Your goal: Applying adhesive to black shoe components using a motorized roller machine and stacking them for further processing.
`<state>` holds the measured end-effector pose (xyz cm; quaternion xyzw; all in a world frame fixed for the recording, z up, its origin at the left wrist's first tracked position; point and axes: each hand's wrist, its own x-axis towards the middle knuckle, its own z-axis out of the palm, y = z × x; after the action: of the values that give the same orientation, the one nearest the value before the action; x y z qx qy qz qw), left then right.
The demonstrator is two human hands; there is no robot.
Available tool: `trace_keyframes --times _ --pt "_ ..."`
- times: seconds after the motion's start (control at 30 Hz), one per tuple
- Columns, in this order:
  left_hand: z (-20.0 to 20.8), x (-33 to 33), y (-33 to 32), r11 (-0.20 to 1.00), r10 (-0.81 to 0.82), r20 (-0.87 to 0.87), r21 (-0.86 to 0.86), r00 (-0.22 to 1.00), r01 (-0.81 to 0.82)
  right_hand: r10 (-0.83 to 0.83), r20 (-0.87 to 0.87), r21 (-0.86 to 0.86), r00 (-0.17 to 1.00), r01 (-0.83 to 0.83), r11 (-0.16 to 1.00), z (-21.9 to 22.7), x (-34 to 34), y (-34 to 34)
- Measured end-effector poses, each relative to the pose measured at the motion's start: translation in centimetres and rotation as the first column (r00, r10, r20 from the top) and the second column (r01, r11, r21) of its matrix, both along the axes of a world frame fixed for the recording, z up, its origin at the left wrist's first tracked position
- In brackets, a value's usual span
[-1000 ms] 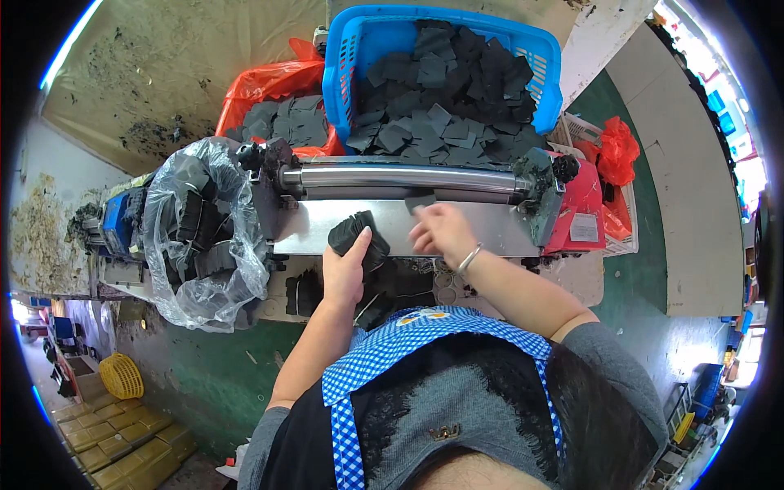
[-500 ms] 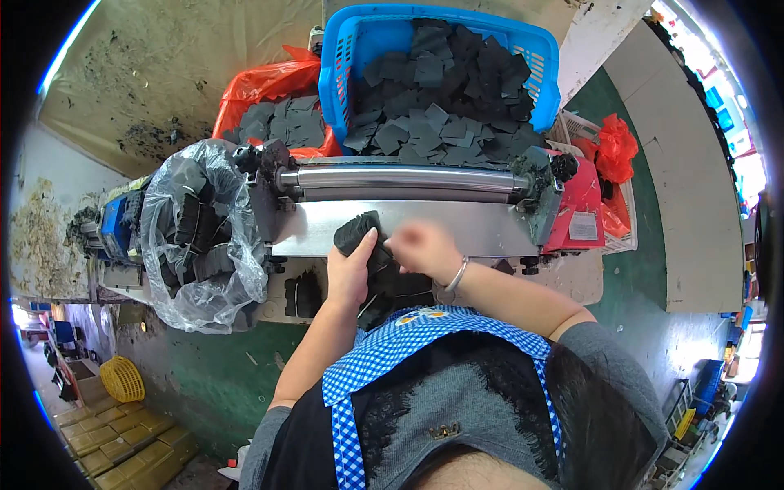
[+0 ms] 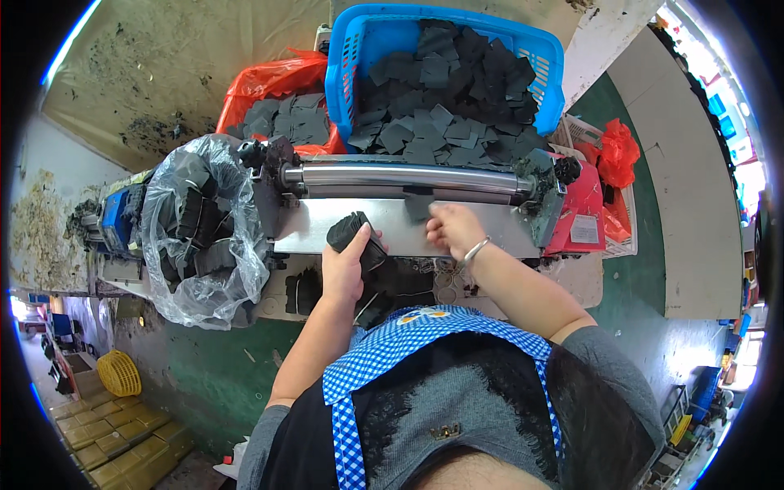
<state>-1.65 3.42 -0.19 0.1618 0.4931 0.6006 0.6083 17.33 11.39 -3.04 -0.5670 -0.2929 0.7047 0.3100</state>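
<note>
My left hand [image 3: 345,265] is wrapped round a stack of thin black pieces [image 3: 349,232] over the front edge of the metal feed plate [image 3: 318,227]. To its right, my right hand [image 3: 457,231] has curled fingers, with thumb and forefinger at the edge of a single dark flat piece [image 3: 418,207]. That piece lies on the plate, its far edge at the steel roller [image 3: 400,176] of the machine. More black bundles [image 3: 304,292] sit below the plate, partly hidden by my left arm.
Behind the roller stands a blue basket [image 3: 333,90] heaped with dark square pieces. A red bag [image 3: 269,77] of similar pieces is beside it. Left of the machine is a clear plastic bag [image 3: 237,290] with black bundles; at right, a white crate [image 3: 627,208] with red bags.
My right hand has moved right and away from the stack in my left hand. A single dark piece now shows on the plate at the roller. My left hand stays nearly in place.
</note>
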Motion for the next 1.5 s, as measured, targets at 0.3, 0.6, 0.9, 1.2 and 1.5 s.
trace_keyframes --times 0.3,0.6,0.9,1.2,1.5 --pt "-1.3 0.2 -0.1 0.996 0.033 0.012 0.077 0.999 -0.034 0.369 0.032 0.145 0.929 -0.370 0.918 1.2 -1.8 -2.6" --pt "-1.6 0.6 -0.3 0.999 0.025 -0.025 0.037 0.999 -0.024 0.313 0.108 0.262 0.944 -0.331 0.907 3.1 -3.0 -3.9" --pt "0.3 0.2 -0.4 1.000 0.006 0.048 -0.022 0.999 -0.005 0.040 0.059 0.099 0.997 -0.046 0.994 2.4 -1.2 -0.9" --pt "0.2 0.1 -0.4 1.000 0.002 0.025 -0.014 1.000 -0.001 0.013 -0.012 0.068 1.000 -0.012 0.998 -0.1 -0.2 -0.6" --pt "-1.5 0.4 -0.4 1.000 0.021 -0.066 0.023 0.998 -0.019 0.390 0.129 0.301 0.912 -0.411 0.861 2.6 -3.2 -4.1"
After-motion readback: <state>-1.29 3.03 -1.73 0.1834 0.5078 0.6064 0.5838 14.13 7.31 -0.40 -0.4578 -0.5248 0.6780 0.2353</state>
